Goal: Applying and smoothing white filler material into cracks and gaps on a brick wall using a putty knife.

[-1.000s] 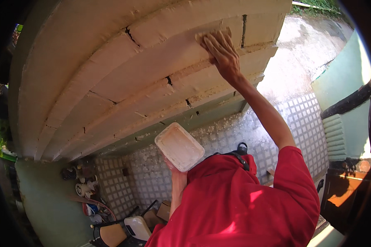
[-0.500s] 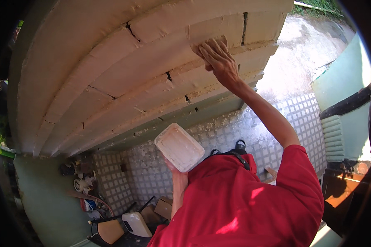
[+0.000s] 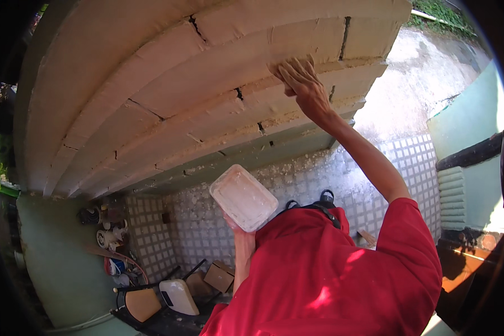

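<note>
My right hand (image 3: 301,81) is stretched up to the pale block wall (image 3: 207,73). Its fingers press a thin flat scraper (image 3: 310,59) against the surface; most of the scraper is hidden beneath them. Just below the hand runs a rough horizontal joint between blocks. Low in front of my body, my left hand (image 3: 242,228) holds up a white rectangular plastic tub (image 3: 243,199) from beneath and its near side. A pale, paste-like coating covers the tub's inside. Most of the left fingers are behind the tub.
Dark gaps and ridged joints cross the wall. Below lies a tiled floor (image 3: 417,168) spattered with white. At lower left stand a chair (image 3: 143,304), a cardboard box (image 3: 219,276) and several buckets and containers (image 3: 106,239). A green wall (image 3: 467,106) rises at right.
My right hand has slid a little down the wall with the scraper, closer to the joint. The view has shifted slightly. The tub stays in my left hand, nearly still.
</note>
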Demonstrator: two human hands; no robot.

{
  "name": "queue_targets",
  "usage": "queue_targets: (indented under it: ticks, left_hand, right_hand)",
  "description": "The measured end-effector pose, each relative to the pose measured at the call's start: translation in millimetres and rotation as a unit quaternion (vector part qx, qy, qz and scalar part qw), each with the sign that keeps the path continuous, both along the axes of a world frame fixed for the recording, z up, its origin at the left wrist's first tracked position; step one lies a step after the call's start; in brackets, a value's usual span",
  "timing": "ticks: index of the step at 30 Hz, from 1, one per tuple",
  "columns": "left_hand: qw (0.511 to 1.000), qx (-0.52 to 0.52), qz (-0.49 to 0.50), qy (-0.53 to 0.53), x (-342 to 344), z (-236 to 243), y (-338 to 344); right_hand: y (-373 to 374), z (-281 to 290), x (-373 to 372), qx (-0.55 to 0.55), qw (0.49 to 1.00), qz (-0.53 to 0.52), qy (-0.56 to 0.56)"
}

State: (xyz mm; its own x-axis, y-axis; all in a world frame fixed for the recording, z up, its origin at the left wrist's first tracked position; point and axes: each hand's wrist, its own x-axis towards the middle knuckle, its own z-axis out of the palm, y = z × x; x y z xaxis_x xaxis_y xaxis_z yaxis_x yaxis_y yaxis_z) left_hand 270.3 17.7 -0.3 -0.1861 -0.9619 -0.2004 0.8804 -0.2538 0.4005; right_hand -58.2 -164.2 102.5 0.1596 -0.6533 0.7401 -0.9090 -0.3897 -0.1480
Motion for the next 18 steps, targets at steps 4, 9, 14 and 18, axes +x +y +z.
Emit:
queue_targets:
  ticks: [4,9,14,18]
  left_hand:
    - [0.979,-0.068,-0.07,0.18,3.1,-17.1,-0.8]
    - [1.0,0.004,-0.02,0.01,-12.6,7.3,-1.2]
    - [0.999,0.01,0.0,-0.041,2.5,6.6,-0.5]
    - [0.998,0.0,-0.012,-0.054,6.2,6.2,-5.1]
  right_hand:
    - [-17.2,2.2,5.0,-0.068,0.997,-0.033,-0.012]
    - [-9.1,-40.9,-3.6,-0.006,0.999,-0.031,-0.017]
    - [14.9,4.0,-12.8,0.153,0.898,-0.204,-0.358]
    - [-8.6,-8.8,-83.6,-0.091,0.874,-0.126,-0.46]
